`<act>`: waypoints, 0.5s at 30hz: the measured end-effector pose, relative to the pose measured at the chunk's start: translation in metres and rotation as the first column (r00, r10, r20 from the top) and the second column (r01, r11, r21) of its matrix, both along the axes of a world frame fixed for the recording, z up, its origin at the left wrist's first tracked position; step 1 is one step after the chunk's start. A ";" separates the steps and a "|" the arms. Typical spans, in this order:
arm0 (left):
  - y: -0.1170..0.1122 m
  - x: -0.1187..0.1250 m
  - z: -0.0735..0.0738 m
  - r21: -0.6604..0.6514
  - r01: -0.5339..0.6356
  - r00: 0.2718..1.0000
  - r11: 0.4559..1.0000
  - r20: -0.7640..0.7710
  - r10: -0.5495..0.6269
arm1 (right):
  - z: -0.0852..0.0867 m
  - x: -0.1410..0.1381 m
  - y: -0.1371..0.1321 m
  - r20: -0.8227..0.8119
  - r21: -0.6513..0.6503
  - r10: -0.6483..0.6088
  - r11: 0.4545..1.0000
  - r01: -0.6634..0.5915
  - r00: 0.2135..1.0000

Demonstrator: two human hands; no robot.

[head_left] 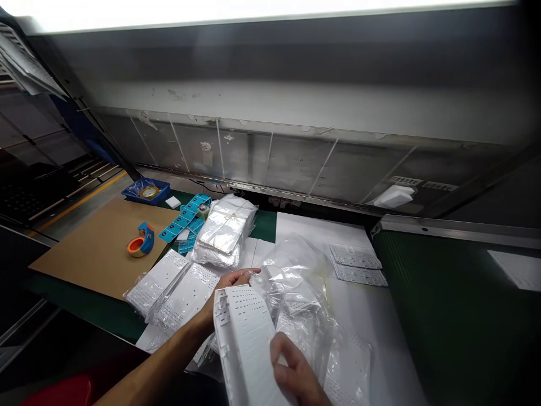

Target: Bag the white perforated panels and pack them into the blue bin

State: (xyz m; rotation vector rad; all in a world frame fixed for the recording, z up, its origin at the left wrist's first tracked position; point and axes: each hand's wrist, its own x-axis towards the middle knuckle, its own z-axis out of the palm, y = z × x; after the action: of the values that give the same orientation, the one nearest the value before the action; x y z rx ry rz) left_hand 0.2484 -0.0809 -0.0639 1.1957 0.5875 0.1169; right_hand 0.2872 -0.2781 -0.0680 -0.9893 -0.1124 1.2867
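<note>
My right hand (296,372) grips the right edge of a white perforated plastic panel (243,338), which it holds up at a tilt above the table. My left hand (228,285) is at the panel's far end, with its fingers pinching the film of a clear plastic bag (291,276). More bagged white panels (349,366) lie under and beside the hands, and two more (171,290) lie to the left.
A tied bundle of bagged panels (224,231) stands behind the hands, with bare perforated sheets (357,264) to the right. On a cardboard sheet (93,248) sits an orange-and-blue tape dispenser (141,241). Blue label strips (183,217), a blue tray (146,192) and a green belt (448,316) are nearby.
</note>
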 end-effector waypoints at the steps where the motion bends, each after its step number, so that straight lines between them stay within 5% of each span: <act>1: 0.001 -0.002 0.001 -0.056 0.007 1.000 0.998 -0.011 -0.007 | -0.004 -0.004 0.004 -0.052 -0.001 -0.031 1.000 0.031 0.998; 5: 0.003 -0.013 0.000 -0.232 -0.036 0.999 0.972 -0.014 0.034 | -0.014 0.000 0.001 -0.029 -0.099 -0.186 0.978 0.182 0.982; 9: -0.015 -0.017 0.003 -0.144 -0.103 0.995 0.984 0.000 0.104 | -0.008 0.003 -0.002 0.134 -0.248 -0.208 0.940 0.236 0.969; 12: -0.035 -0.020 0.005 -0.118 -0.144 0.989 0.983 -0.054 0.138 | 0.006 -0.006 0.007 0.368 -0.346 -0.238 0.862 0.370 0.899; 15: -0.044 -0.028 0.003 -0.318 -0.199 0.980 0.927 -0.091 0.179 | 0.014 -0.012 0.008 0.476 -0.346 -0.275 0.815 0.465 0.835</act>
State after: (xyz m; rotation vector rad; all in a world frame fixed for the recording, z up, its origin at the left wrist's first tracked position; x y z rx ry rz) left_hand 0.2207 -0.1253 -0.0613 0.8214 0.7447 0.1415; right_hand 0.2747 -0.2697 -0.0539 -1.5912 0.0724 0.7247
